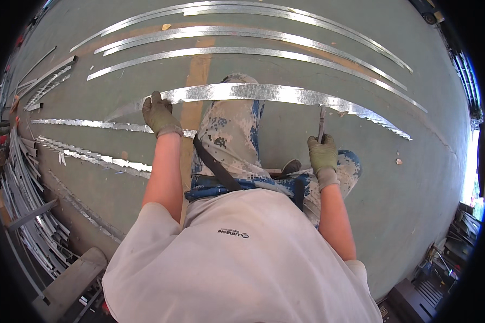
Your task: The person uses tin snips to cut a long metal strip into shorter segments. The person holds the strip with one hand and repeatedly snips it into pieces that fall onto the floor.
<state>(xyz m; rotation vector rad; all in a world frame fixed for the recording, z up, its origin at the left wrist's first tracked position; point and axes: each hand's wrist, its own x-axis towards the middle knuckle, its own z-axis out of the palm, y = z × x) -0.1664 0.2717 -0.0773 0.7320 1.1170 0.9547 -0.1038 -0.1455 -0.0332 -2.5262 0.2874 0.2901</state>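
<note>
A long shiny metal strip (242, 91) spans the space in front of my knees, its right end cut into jagged notches. My gloved left hand (161, 114) is closed round the strip near its left part, the thumb and fingers at the edge. In my gloved right hand (323, 152) is a slim dark hand tool (321, 123) that looks like snips. Its tip meets the strip's lower edge, where the notches begin. The tool's handles are mostly hidden by the glove.
Several uncut metal strips (242, 51) lie beyond on the green floor (393, 188). To my left are notched strips (99, 157) and a pile of metal profiles (32, 210). Small scraps (399, 161) dot the floor. Dark equipment (420, 301) stands at the lower right.
</note>
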